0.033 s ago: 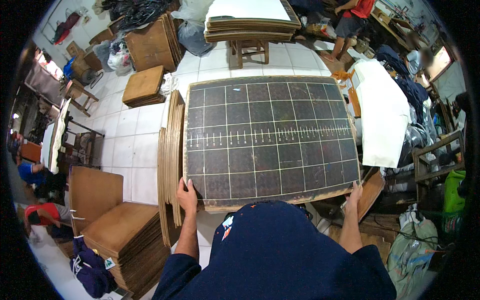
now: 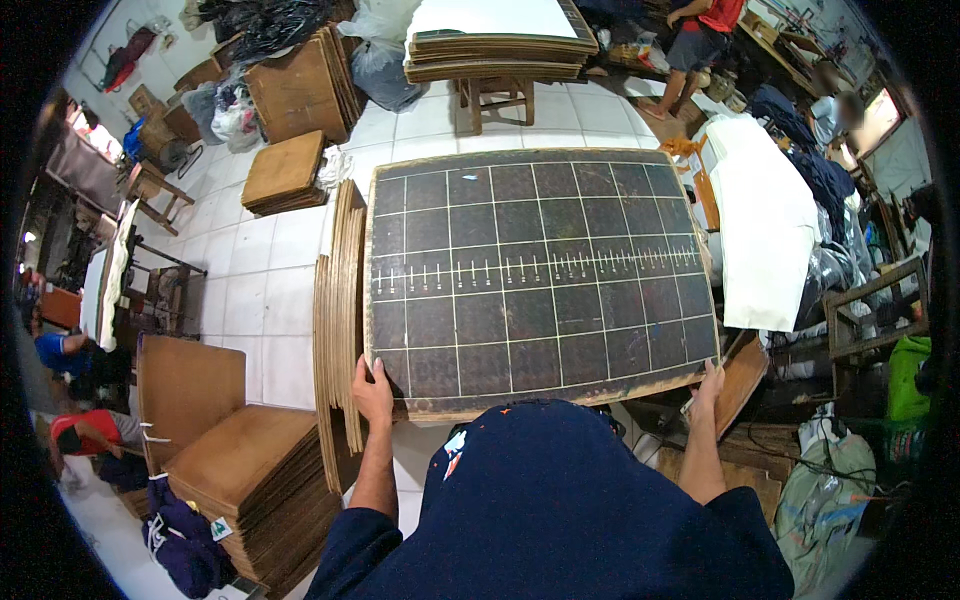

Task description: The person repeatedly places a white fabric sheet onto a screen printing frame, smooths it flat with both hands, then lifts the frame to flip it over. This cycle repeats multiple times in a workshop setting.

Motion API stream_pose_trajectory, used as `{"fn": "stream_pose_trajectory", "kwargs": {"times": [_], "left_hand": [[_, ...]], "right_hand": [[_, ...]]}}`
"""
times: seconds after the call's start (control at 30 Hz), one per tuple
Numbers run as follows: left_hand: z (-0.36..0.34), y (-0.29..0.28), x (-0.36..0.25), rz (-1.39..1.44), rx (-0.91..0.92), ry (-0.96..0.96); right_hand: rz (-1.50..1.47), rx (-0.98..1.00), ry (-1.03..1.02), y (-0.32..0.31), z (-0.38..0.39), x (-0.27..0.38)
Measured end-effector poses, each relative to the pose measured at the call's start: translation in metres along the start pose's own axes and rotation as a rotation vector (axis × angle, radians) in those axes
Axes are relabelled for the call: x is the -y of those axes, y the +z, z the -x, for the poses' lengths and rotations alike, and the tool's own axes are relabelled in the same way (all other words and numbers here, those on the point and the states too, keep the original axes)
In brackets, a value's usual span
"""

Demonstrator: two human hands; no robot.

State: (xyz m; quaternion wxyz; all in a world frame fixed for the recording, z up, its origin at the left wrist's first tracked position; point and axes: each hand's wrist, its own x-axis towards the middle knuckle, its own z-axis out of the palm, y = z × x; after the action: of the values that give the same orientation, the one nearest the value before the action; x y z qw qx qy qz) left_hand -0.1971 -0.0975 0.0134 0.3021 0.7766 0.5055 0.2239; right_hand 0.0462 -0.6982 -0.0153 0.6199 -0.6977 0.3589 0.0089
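A large dark board [image 2: 545,335] with a pale grid and a ruled scale across its middle lies in front of me. My left hand [image 2: 374,393] is closed on its near left corner, the thumb standing up at the edge. At the near right corner my right hand [image 2: 707,386] grips the same board, thumb along the edge. The fingers of both hands pass under the board and are hidden. Close by the board's left side stands a row of thin brown boards [image 2: 340,320] on edge.
Brown boards [image 2: 245,440] are stacked at lower left. White sheets [image 2: 765,230] lie at right, near a wooden frame [image 2: 877,308]. A stool [image 2: 496,104] bears another board stack [image 2: 500,58] at the far side. Co-workers are at far right, including one in red [image 2: 700,40], and at left.
The board and my hands keep their places. The surroundings have shifted very slightly up and left in the view.
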Motion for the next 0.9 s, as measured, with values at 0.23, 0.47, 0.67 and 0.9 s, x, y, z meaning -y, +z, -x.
{"fn": "stream_pose_trajectory", "kwargs": {"times": [0.23,0.47,0.67,0.9], "left_hand": [[-0.003,0.022,-0.006,-0.178,-0.116,0.055],[-0.004,0.029,0.000,-0.280,-0.094,0.066],[-0.008,0.035,-0.020,-0.477,-0.198,0.464],[-0.049,0.159,-0.134,-0.394,0.178,0.709]], "right_hand": [[0.306,-0.524,-0.214,0.043,-0.033,-0.011],[0.274,-0.712,-0.209,0.062,-0.032,-0.014],[0.239,-0.614,-0.129,0.058,-0.024,-0.010],[0.204,-0.581,-0.227,0.054,-0.036,-0.020]]}}
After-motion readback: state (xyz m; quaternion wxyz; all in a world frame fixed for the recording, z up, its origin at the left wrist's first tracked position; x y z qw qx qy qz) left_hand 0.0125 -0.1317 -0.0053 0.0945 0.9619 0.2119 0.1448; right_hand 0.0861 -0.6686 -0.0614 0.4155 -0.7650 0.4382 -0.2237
